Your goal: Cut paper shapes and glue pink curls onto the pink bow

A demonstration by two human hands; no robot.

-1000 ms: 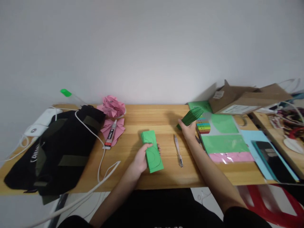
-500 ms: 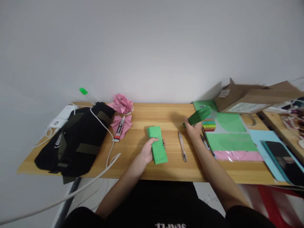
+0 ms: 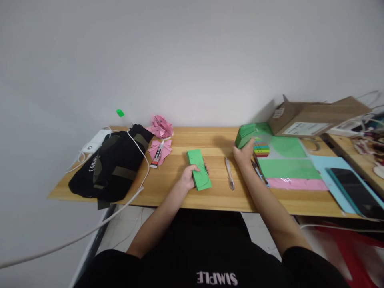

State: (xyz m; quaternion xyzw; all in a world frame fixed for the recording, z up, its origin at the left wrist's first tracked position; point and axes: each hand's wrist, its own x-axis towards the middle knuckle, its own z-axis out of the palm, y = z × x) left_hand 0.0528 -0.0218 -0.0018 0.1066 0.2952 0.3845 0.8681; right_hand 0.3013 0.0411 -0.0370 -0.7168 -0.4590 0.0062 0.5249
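My left hand (image 3: 189, 178) grips the near end of a folded light-green paper strip (image 3: 198, 169) with curved pen lines on it, lying on the wooden desk (image 3: 210, 196). My right hand (image 3: 244, 154) is closed on a thick stack of dark-green paper (image 3: 246, 134), held tilted above the desk's far right part. A clear pen (image 3: 229, 178) lies on the desk between my two hands.
A black bag (image 3: 115, 168) with a white cable sits at the left. Pink paper flowers (image 3: 162, 127) and a glue tube (image 3: 157, 155) lie beside it. Sheets of green, pink and blue paper (image 3: 289, 170), a dark tablet (image 3: 357, 194) and a cardboard box (image 3: 315, 120) fill the right side.
The camera has pulled back and shifted left. My right hand has tipped the dark-green stack from a fanned edge-on angle to a flatter, more upright hold. My left hand stays on the light-green strip.
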